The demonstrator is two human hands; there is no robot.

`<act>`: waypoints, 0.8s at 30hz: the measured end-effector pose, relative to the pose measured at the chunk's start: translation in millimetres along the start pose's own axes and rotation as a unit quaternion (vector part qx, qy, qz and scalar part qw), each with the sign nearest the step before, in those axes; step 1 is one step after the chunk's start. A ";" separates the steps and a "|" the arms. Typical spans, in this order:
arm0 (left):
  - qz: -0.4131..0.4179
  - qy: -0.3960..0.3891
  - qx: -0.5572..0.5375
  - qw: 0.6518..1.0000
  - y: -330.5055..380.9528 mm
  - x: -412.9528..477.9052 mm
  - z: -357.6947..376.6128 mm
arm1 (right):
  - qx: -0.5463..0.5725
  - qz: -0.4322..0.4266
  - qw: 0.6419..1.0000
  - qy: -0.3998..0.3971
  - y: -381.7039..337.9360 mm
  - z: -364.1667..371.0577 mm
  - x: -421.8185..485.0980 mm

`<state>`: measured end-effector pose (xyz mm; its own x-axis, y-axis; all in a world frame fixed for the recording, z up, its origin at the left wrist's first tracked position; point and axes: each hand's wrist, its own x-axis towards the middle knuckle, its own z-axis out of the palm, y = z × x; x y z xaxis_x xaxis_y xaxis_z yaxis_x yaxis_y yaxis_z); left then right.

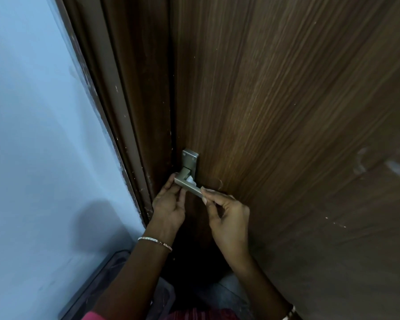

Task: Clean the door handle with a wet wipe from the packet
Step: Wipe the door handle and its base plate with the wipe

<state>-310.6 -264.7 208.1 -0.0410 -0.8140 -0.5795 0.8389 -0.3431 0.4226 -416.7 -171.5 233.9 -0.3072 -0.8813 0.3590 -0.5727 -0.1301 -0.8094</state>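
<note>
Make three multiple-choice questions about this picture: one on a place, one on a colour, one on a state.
1. Where does the small white wipe show?
A. behind the lever near its plate
B. on the floor
C. on the blue wall

2. What colour is the angular metal door handle?
A. gold
B. silver-grey
C. black

3. How is the right hand?
A. lying open and flat
B. out of sight
C. pinching the lever's free end

Answers: A, white shows between lever and plate; B, the metal is brushed silver-grey; C, thumb and finger close on the tip, while the left hand touches the handle's corner.
</note>
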 end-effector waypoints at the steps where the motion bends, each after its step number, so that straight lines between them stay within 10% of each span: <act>1: -0.020 -0.005 -0.021 1.000 2.3 -0.6 0.8 | -0.001 0.001 1.000 -0.001 -0.3 0.2 -0.2; 24: -0.079 -0.037 -0.033 0.996 18.3 -10.2 -6.2 | -0.008 0.005 1.000 -0.004 -3.8 -2.5 0.4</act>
<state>-291.5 -259.8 217.5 -0.2133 -0.7852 -0.5814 0.8528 -0.4400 0.2813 -416.6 -170.3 238.3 -0.3077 -0.8859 0.3472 -0.5809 -0.1141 -0.8060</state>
